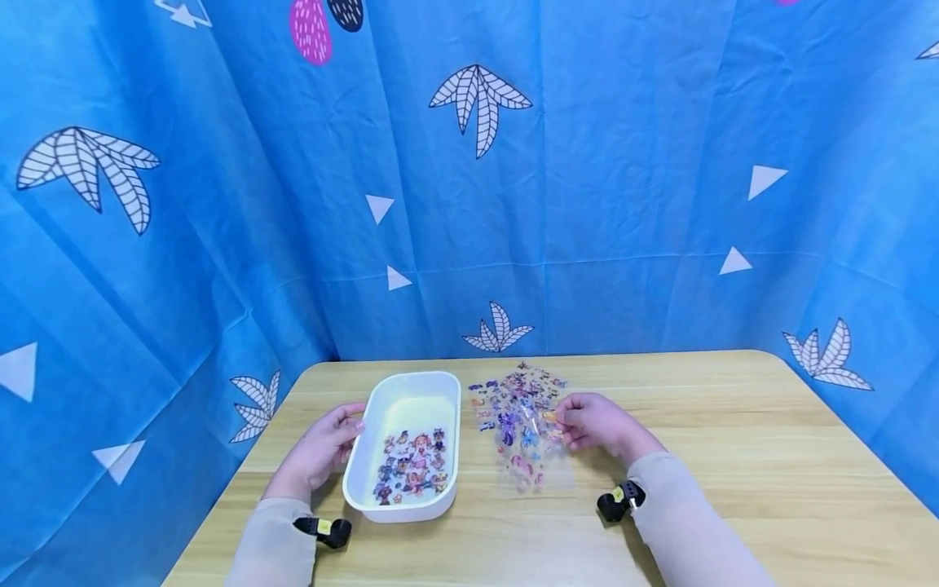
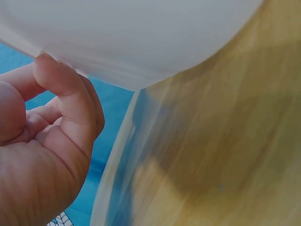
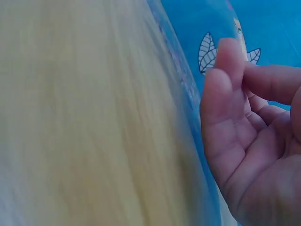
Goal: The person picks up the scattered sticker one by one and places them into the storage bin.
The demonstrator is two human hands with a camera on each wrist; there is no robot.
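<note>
A white plastic tub (image 1: 402,514) is at the left of the table, its open top facing me. Inside lies a clear sticker sheet (image 1: 414,465) with cartoon puppy pictures. My left hand (image 1: 326,444) grips the tub's left rim; in the left wrist view its curled fingertips (image 2: 49,66) meet the tub's outer wall. To the right, several clear sticker sheets (image 1: 521,469) with purple, pink and blue figures overlap one another. My right hand (image 1: 597,425) pinches a clear sticker sheet by its right edge, beside an orange sticker (image 1: 550,417).
The light wooden table (image 1: 734,456) has rounded far corners. Blue curtain cloth (image 1: 623,204) with leaf and triangle prints hangs behind it and along both sides. A black wrist camera (image 1: 323,530) is strapped on the left sleeve, another (image 1: 619,501) on the right.
</note>
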